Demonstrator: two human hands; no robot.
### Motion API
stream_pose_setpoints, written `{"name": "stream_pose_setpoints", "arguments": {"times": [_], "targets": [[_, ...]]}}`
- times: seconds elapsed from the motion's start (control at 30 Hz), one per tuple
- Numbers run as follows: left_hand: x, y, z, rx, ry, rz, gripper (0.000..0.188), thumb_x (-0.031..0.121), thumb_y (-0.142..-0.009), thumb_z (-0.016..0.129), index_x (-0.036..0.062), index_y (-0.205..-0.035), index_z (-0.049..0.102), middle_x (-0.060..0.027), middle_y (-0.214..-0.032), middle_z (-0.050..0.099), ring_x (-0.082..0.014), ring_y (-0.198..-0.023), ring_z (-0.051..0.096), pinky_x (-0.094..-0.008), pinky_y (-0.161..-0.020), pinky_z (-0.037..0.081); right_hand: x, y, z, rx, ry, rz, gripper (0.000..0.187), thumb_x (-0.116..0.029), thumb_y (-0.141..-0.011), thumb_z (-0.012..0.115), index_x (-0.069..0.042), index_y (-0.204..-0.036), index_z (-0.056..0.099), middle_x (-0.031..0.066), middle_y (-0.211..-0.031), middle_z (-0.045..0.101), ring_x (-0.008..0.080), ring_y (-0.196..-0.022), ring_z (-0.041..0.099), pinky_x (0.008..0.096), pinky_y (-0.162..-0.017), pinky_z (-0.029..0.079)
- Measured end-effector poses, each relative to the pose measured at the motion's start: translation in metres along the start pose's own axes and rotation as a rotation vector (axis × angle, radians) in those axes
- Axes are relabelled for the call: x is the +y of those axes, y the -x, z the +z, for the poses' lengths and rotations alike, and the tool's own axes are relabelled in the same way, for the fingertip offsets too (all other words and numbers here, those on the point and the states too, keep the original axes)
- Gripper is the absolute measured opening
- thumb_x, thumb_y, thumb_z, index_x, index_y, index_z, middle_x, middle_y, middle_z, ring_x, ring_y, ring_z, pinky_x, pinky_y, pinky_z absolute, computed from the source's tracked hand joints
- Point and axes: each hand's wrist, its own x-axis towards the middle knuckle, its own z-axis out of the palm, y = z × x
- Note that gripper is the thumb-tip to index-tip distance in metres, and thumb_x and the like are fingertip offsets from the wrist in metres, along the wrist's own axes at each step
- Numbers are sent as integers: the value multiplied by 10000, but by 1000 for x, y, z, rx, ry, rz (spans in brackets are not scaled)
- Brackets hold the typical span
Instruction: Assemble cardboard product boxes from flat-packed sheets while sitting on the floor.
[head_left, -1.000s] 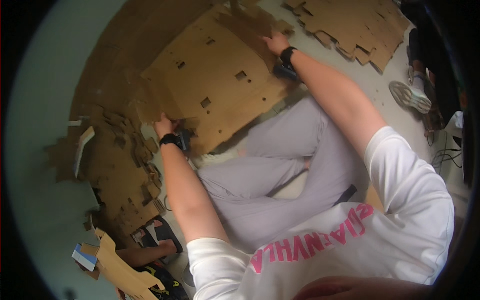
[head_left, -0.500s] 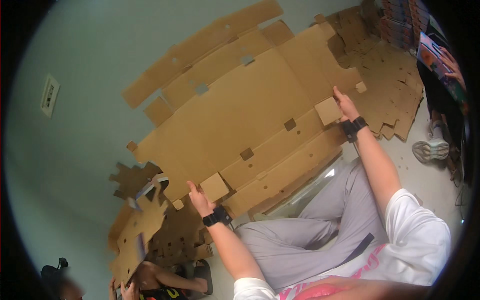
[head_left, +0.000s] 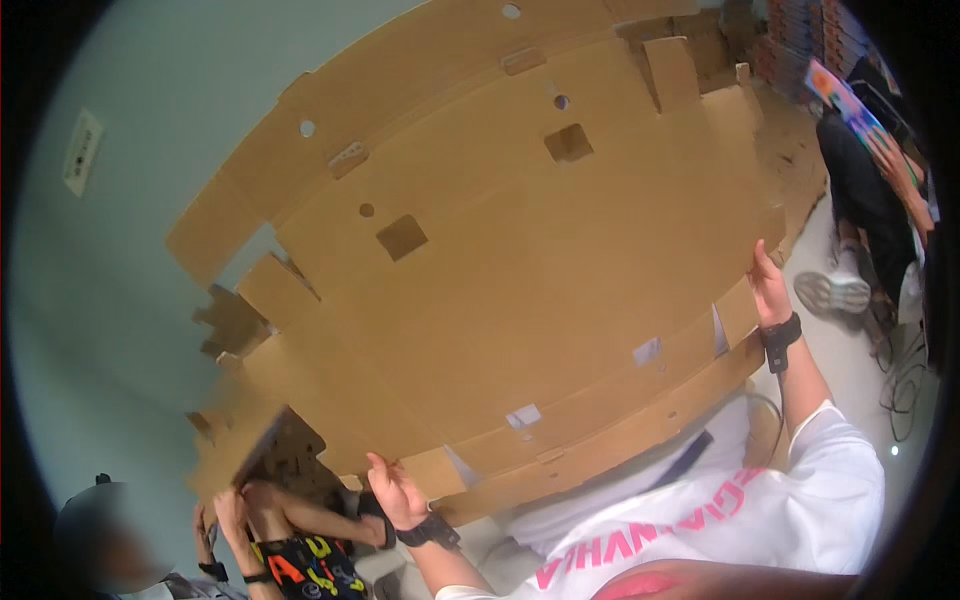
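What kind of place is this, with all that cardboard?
Perhaps a workroom or packing room: there's a big cut-out cardboard sheet up front, another cardboard piece at lower left, and what look like stacked boxes at upper right.

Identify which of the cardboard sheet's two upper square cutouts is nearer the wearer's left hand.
The left cutout, directly above the left hand in view; the right cutout sits higher and farther away.

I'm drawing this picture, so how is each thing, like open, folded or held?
Big cardboard sheet: opened out, held up
Left hand: gripping the sheet's edge, thumb up
Right hand: gripping the sheet's edge, thumb up
Lower-left cardboard: tilted, partly blurred
Colourful flat thing: held in a co-worker's hand
Cables: loosely looped
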Motion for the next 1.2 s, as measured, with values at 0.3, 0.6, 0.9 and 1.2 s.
{"name": "stream_pose_setpoints", "arguments": {"times": [0.3, 0.6, 0.9, 1.2], "targets": [[-45, 63, -74, 251, -236, -430, 283, 294, -1041, 586, 16, -1064, 633, -48, -988, 693, -118, -836, 633, -273, -699, 489, 24, 88, -105, 224, 264, 145, 358, -282, -1057, 546, 18, -1239, 615, 75, -1173, 709, 168, -1078, 667, 326, -929, 533], [45, 36, 109, -284, -1584, -146, 306, 170, -990, 611, -33, -762, 628, -70, -603, 608, -124, -483, 557, -296, -460, 405, 30, 94, -111, 369, 100, 247, 341, -269, -1057, 545, 18, -1229, 613, 103, -1129, 723, 161, -945, 718, 286, -830, 582], [-28, -273, 264, -706, -1776, 1010, 703, 235, -814, 821, -22, -1394, 516, -209, -1322, 623, -309, -1241, 588, -357, -1045, 443, 37, 96, -123, 113, 100, 148, 381, -288, -1052, 550, -9, -1310, 575, 78, -1279, 664, 173, -1183, 620, 329, -1024, 488], [-36, -222, 272, -911, -1819, 669, 366, 205, -763, 842, -23, -788, 557, -200, -835, 703, -369, -754, 662, -404, -669, 500, 47, 108, -106, 438, 146, 114, 346, -255, -1056, 546, 12, -1274, 574, 91, -1222, 675, 161, -1091, 663, 305, -950, 540]]}}
